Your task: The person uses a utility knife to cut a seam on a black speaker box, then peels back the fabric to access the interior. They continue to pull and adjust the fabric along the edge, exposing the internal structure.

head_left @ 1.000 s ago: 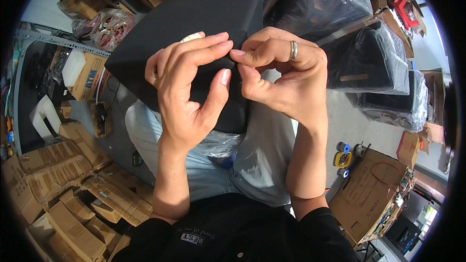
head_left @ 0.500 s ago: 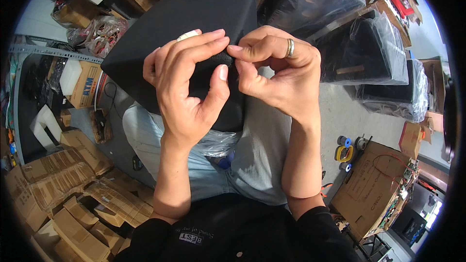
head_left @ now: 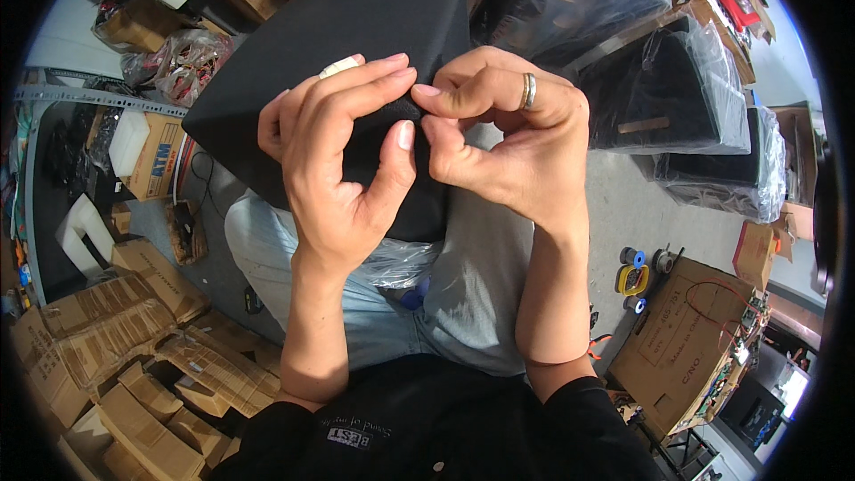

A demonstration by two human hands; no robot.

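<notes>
A large wedge-shaped box with a black covering [head_left: 347, 22] rests against my lap, its corner edge running under my hands. My left hand [head_left: 343, 160] lies over it with the fingers stretched out and the thumb held apart. Its fingertips touch the covering near the edge; a cream-coloured wrap shows on one finger. My right hand [head_left: 512, 129], with a ring, pinches the black covering at that edge between thumb and forefinger. What exactly lies in the pinch is partly hidden by the fingertips.
Plastic-wrapped black boxes [head_left: 668, 89] stand at the far right. Cardboard pieces [head_left: 116, 330] pile up at the near left, below a metal shelf [head_left: 98, 100]. To the right, blue spools [head_left: 632, 257], a yellow tray [head_left: 633, 280] and a big carton [head_left: 681, 347] sit on the floor.
Both hands have shifted very slightly to the left along with the box edge. The right hand keeps its pinch and the left its spread.
</notes>
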